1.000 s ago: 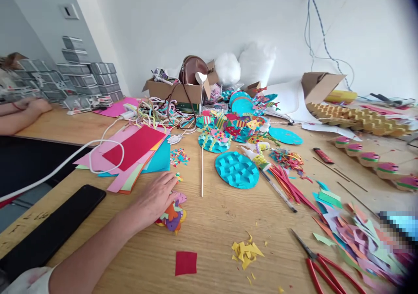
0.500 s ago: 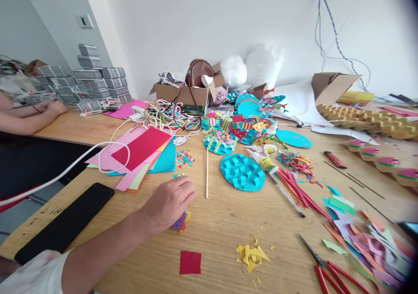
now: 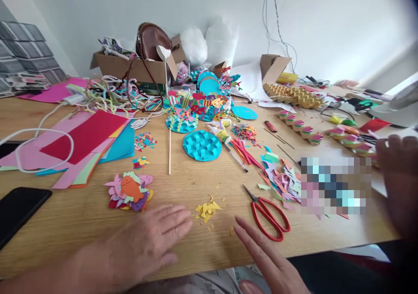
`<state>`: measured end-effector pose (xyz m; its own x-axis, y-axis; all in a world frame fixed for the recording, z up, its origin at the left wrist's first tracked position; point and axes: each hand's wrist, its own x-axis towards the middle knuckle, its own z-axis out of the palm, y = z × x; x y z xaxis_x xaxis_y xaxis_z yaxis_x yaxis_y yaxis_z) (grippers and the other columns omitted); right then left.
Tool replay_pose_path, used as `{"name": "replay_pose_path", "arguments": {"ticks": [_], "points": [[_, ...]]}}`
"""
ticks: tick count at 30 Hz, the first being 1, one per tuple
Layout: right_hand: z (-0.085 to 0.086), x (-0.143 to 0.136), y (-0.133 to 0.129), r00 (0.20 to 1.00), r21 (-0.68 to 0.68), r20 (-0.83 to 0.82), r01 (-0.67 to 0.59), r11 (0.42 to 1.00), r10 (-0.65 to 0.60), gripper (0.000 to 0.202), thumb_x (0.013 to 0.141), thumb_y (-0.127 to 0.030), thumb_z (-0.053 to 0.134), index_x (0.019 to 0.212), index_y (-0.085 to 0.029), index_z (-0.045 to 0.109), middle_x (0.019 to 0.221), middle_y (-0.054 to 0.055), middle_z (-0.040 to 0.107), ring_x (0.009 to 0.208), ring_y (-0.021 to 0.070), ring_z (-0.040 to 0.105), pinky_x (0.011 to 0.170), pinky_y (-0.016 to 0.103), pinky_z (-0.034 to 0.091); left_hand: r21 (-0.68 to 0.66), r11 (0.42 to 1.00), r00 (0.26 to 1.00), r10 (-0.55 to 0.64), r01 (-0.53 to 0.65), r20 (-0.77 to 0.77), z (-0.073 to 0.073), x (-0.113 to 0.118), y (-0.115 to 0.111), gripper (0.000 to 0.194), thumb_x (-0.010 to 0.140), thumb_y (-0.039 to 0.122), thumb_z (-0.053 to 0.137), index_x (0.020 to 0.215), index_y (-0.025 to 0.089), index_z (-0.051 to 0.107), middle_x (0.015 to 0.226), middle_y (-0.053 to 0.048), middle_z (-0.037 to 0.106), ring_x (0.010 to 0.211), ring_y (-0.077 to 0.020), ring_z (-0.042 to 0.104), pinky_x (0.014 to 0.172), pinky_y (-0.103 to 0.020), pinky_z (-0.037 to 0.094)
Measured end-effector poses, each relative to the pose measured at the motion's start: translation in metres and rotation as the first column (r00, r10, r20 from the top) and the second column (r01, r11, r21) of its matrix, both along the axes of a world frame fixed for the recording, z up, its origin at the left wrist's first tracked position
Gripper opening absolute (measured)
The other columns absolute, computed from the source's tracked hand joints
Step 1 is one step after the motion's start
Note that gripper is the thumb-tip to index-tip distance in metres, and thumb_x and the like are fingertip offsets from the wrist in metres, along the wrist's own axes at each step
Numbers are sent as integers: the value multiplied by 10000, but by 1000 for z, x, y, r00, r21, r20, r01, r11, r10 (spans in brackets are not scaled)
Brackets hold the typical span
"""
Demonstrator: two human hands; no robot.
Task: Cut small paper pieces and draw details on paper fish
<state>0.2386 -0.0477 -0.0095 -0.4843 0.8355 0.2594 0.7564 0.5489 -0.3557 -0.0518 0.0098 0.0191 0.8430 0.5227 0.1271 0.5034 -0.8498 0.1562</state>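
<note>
My left hand (image 3: 146, 237) lies low over the table front, fingers stretched out, with nothing seen in it. Just beyond it is a pile of paper fish cutouts (image 3: 132, 188), an orange one on top. My right hand (image 3: 269, 257) is at the table's front edge, fingers extended and holding nothing visible. Yellow paper scraps (image 3: 208, 210) lie between and beyond the two hands. Red-handled scissors (image 3: 268, 218) rest beyond my right hand, blades partly apart. Small colourful paper bits (image 3: 141, 162) sit behind the fish pile.
A round blue piece with raised paper loops (image 3: 201, 146) lies mid-table beside a wooden stick (image 3: 170, 155). Coloured paper sheets (image 3: 85, 137) and a black phone (image 3: 22, 211) are left. Paper strips (image 3: 282, 176) lie right, near another person's hand (image 3: 398, 172).
The view has turned right. My left hand has moved off the fish pile, towards the front edge. My right hand has come into view. The red paper square no longer shows.
</note>
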Motion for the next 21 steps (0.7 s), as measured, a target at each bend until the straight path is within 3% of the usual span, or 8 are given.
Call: {"name": "replay_pose_path", "arguments": {"ticks": [4, 8, 11, 14, 21], "points": [[-15, -9, 0, 978, 166, 189, 59, 984, -91, 709, 894, -381, 459, 1461, -108, 132, 1380, 176, 426, 1250, 267, 433, 941, 346, 458, -138, 989, 990, -68, 51, -121, -2, 14, -15, 557, 796, 310, 605, 1309, 178, 434, 1358, -61, 486, 1243, -214, 449, 1046, -353, 355], [-35, -13, -8, 950, 262, 297, 21, 965, -102, 820, 866, -463, 468, 1456, -44, 81, 1318, 210, 487, 1197, 297, 489, 889, 402, 465, -116, 992, 988, -55, 39, -143, -12, 19, -17, 617, 784, 362, 612, 1328, 154, 408, 1375, -85, 454, 1243, -228, 448, 1053, -383, 338], [-40, -26, -6, 944, 292, 310, 17, 956, -111, 783, 853, -478, 472, 1428, -19, 206, 1310, 224, 486, 1180, 310, 502, 878, 449, 448, -61, 997, 987, -46, 37, -156, -21, 25, -14, 642, 785, 353, 618, 1343, 141, 381, 1396, -90, 429, 1255, -227, 432, 1058, -387, 328], [-35, -42, 5, 940, 235, 316, 51, 971, -126, 620, 858, -439, 474, 1332, -43, 416, 1335, 193, 465, 1204, 303, 479, 920, 488, 422, -3, 999, 988, -45, 45, -147, -27, 34, -7, 650, 779, 360, 626, 1338, 133, 385, 1402, -84, 428, 1273, -227, 405, 1074, -394, 302], [-13, -38, 35, 917, 136, 332, 185, 973, -221, 531, 929, -381, 355, 1306, -21, 450, 1369, 195, 407, 1259, 304, 412, 969, 523, 407, 62, 998, 990, 24, -16, -138, -22, 36, 2, 608, 774, 286, 622, 1323, 129, 413, 1382, -78, 461, 1250, -239, 431, 1056, -390, 331]]}}
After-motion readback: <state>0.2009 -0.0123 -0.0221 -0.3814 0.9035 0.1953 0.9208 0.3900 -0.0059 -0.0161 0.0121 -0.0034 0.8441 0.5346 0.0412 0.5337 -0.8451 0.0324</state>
